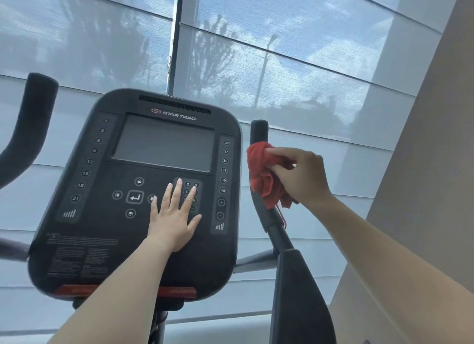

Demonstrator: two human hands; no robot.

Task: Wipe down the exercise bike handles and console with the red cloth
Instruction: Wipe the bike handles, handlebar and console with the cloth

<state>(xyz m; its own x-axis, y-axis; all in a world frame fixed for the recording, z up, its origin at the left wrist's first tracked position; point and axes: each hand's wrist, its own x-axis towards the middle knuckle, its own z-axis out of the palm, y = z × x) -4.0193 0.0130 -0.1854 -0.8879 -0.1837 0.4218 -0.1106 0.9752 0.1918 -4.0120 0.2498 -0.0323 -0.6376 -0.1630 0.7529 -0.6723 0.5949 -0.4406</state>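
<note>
The black exercise bike console fills the middle of the view, its dark screen above a keypad. My left hand lies flat on the console's keypad with straight fingers. To the right stands the black right handle. My right hand grips the bunched red cloth and holds it wrapped against that handle just below its tip. The left handle curves up at the far left edge, untouched.
Window blinds cover the glass right behind the bike. A beige wall rises close on the right. A black frame post stands below the right handle.
</note>
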